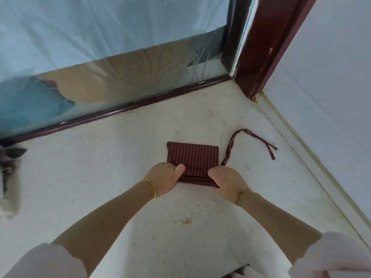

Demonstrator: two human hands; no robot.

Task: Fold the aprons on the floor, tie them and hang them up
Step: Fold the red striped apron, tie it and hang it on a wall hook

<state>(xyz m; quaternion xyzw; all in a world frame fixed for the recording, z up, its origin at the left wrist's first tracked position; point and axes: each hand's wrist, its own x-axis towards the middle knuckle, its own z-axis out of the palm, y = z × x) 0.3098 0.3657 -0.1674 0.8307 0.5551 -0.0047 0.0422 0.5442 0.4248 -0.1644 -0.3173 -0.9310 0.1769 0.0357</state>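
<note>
Gripping near edge of folded striped apron (192, 157) with left hand (163, 178) and right hand (226, 182). Lies crosswise just ahead, with strap (230, 146) seemingly loose to right

Pale speckled floor (100, 167). Folded striped apron (192, 155) lies flat on it, strap (251, 135) trailing right in a loop. Orange stain (185, 220) nearer. Grey cloth (10, 157) at left edge.
</note>
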